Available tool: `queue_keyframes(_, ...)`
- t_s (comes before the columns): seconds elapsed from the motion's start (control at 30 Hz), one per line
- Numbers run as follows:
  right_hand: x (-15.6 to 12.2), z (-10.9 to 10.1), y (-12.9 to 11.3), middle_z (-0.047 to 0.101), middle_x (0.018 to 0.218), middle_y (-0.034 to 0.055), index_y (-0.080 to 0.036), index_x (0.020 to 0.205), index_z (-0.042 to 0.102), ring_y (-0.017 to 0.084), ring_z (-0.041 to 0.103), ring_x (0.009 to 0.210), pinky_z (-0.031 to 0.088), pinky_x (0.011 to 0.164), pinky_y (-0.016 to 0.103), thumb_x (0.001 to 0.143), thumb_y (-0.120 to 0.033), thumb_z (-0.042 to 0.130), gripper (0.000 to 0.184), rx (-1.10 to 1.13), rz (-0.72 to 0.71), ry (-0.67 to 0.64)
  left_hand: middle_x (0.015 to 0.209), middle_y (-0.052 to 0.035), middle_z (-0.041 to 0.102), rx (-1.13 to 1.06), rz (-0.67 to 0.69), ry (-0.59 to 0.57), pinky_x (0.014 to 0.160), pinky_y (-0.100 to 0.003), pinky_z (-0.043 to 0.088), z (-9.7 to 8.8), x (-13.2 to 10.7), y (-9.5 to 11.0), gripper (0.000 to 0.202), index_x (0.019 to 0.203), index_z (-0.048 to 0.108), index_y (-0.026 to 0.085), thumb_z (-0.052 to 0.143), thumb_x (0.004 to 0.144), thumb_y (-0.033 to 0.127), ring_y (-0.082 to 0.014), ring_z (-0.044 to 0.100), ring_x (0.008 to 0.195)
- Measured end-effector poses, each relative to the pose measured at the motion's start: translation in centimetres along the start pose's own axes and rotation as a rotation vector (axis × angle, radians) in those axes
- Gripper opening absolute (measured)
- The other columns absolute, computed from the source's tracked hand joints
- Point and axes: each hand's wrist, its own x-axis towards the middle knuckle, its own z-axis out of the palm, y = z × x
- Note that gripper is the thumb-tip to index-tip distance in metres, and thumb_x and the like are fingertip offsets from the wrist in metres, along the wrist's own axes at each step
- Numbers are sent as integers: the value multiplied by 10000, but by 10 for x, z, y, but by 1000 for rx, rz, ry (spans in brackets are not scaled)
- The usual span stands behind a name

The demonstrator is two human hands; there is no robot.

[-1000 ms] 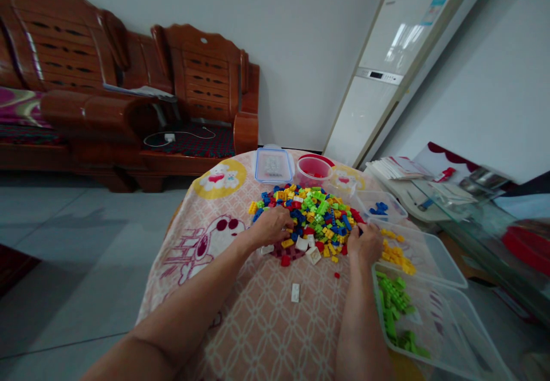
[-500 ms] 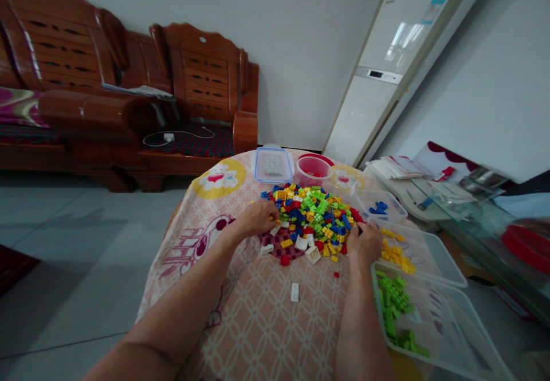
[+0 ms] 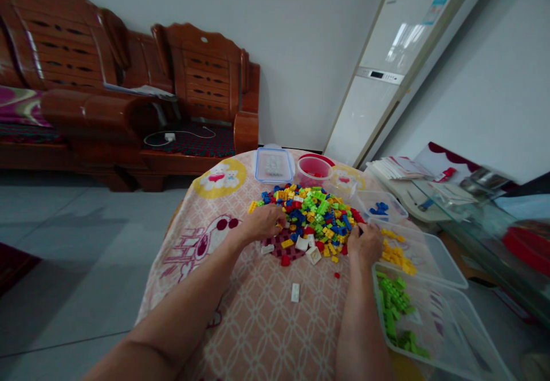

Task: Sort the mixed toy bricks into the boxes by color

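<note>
A heap of small red, yellow, green, blue and white toy bricks (image 3: 315, 215) lies on a round table under a pink cartoon cloth (image 3: 258, 323). My left hand (image 3: 263, 222) rests at the heap's left edge with its fingers curled onto the bricks; what they hold is hidden. At the heap's right edge, my right hand (image 3: 365, 244) lies knuckles up, fingers bent into the bricks. A loose white brick (image 3: 295, 292) and a small red piece (image 3: 336, 275) lie nearer me.
Clear tubs stand along the right: green bricks (image 3: 399, 312), yellow bricks (image 3: 397, 255), blue bricks (image 3: 380, 207). A red tub (image 3: 313, 170) and a clear lid (image 3: 274, 165) sit behind the heap. A wooden sofa (image 3: 129, 100) is at the left and a glass table (image 3: 494, 220) at the right.
My left hand drew back to the left out of the heap, then shifted slightly right to its edge again. My right hand has stayed where it was.
</note>
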Motion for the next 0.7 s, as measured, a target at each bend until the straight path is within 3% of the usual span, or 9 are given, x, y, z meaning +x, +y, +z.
queue_keyframes(0.2,0,-3,-3,668,1175,180,-149,933,768,272,561,1060,422,916,381,871,-234,493,294,-23,20,-29,793,-35,710,13,-76,27,678,-251,446,-9,-3,-6,113,683,727,187,625,728,206,-171,630,752)
queue_keyframes(0.4,0,-3,-3,667,1184,176,-152,954,765,279,561,1071,423,912,386,869,-232,498,292,-26,23,-47,915,-41,759,50,-33,-53,753,-256,479,-3,1,2,178,862,799,233,659,760,191,-199,678,886)
queue_keyframes(0.57,0,-3,-3,660,1215,180,-144,981,769,277,566,1067,420,911,383,884,-235,498,301,-38,34,-57,945,-93,766,205,-54,-108,727,-278,501,-1,3,16,227,878,809,211,642,754,120,-252,695,934)
queue_keyframes(0.7,1,-4,-4,664,1197,181,-140,979,768,276,566,1051,416,896,378,880,-235,502,300,-50,38,-70,921,-79,774,72,-87,-52,743,-277,512,1,4,15,179,849,803,199,669,751,131,-240,706,907)
